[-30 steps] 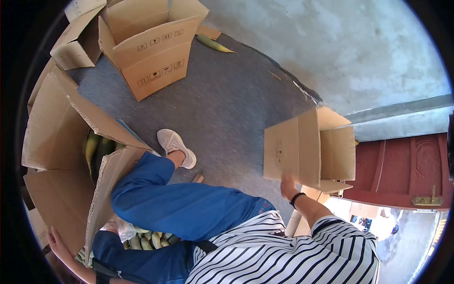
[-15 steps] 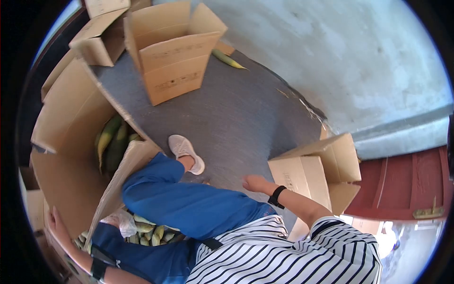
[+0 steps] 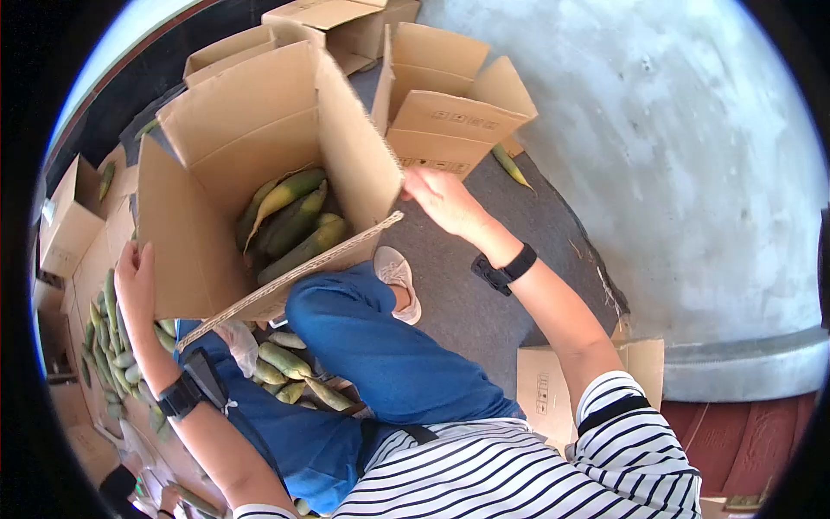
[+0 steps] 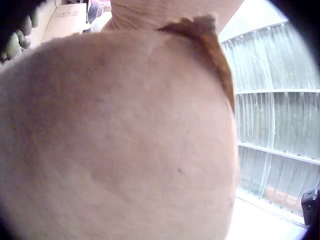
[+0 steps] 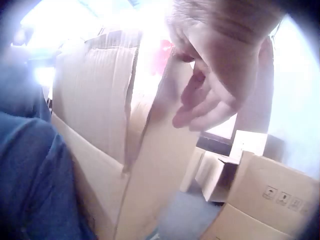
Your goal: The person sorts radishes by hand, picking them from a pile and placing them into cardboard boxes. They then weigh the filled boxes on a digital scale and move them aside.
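An open cardboard box [image 3: 251,143] stands before the person's knees, its flaps raised. Inside lie several long green radishes [image 3: 294,221] with yellowish tapered ends. At the box's left, my left hand [image 3: 137,281] grips the edge of the left flap [image 3: 186,233]. My right hand [image 3: 445,203] pinches the top edge of the right flap [image 3: 354,143]. The right wrist view shows the curled fingers [image 5: 200,107] against the outside of that flap. Bare skin fills most of the left wrist view and hides the left fingers.
Another open box [image 3: 450,112] stands beyond, near the wall, with a single radish [image 3: 513,166] on the floor by it. More boxes stand at the back, the left and by the right elbow [image 3: 545,389]. Loose radishes [image 3: 285,359] lie by the legs, others in a heap [image 3: 108,346] at left.
The head view has swung left. My right hand has left the box at the right, crossed over and taken hold of the radish box's right flap. The left hand now holds the left flap.
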Demonstrator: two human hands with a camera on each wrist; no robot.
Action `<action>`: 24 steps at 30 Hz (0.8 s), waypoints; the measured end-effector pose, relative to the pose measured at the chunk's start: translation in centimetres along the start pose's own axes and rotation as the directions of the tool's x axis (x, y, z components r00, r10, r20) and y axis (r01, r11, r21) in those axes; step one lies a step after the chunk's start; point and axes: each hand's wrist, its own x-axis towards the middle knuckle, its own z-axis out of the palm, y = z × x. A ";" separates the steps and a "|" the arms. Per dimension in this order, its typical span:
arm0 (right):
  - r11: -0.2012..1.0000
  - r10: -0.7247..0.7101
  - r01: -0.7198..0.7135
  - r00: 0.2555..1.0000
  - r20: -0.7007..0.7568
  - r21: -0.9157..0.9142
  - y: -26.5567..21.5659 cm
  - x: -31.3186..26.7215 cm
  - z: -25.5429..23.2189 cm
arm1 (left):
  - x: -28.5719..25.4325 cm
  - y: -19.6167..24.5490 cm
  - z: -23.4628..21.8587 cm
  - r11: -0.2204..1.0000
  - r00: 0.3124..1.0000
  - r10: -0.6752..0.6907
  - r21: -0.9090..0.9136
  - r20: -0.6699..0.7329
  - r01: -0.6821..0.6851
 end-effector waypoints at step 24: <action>0.814 -0.116 -0.056 0.960 -0.256 -0.578 -5.4 -10.9 -4.9 | 1.0 -2.3 0.2 0.996 0.999 0.009 0.087 0.053 -0.014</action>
